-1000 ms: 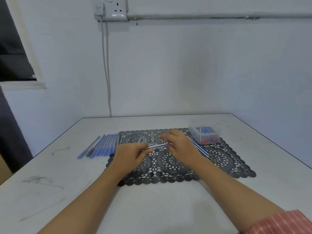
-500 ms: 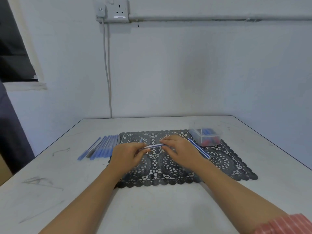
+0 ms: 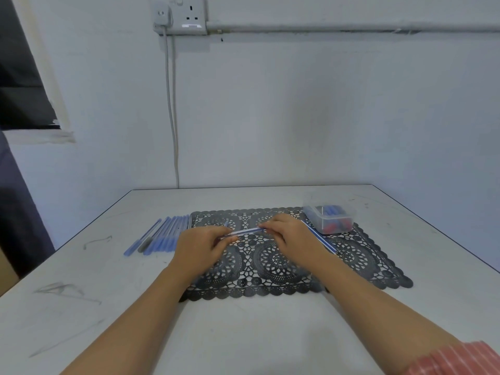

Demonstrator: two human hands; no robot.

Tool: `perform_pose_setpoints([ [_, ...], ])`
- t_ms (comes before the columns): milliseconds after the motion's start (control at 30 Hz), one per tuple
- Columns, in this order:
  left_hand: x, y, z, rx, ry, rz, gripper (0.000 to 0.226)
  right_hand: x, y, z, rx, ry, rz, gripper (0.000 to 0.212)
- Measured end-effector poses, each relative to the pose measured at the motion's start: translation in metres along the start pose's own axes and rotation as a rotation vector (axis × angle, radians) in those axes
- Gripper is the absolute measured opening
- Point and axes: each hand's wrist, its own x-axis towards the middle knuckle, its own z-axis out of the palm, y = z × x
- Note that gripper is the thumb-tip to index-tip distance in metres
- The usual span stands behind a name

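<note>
While the left hand (image 3: 201,246) pinches it, the pen (image 3: 244,231) spans to the gripping right hand (image 3: 293,236)

The pen (image 3: 244,231) you hold has a clear, glossy plastic barrel. Your mat (image 3: 284,263) looks like black openwork plastic, matt and lacy. Your table (image 3: 243,334) is smooth, matt white, scuffed with grey marks. The tub (image 3: 315,216) is clear plastic. The spare pens (image 3: 162,235) are translucent blue plastic, and your sleeve (image 3: 460,358) is striped cloth.

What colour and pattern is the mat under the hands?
Black openwork lace mat, clearest in the head view.
</note>
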Motion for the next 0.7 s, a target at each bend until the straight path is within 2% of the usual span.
perform_pose_setpoints([
  [167,0.0005,-0.001,0.0009,0.02,0.022,0.022,0.042,-0.0013,-0.0007,-0.0041,-0.068,-0.048,-0.013,0.022],
  [300,0.0003,-0.002,0.0015,0.017,0.038,0.033,0.047,-0.0005,-0.0023,-0.0052,-0.118,-0.076,-0.038,0.022],
  [467,-0.0002,-0.0035,0.0036,0.001,0.015,0.039,0.048,-0.0003,-0.0032,-0.0058,-0.1,-0.16,-0.083,0.027],
  [700,-0.0008,-0.0045,0.0037,-0.026,0.0,0.046,0.047,-0.0003,-0.0038,-0.0092,-0.059,-0.176,-0.095,0.029],
])
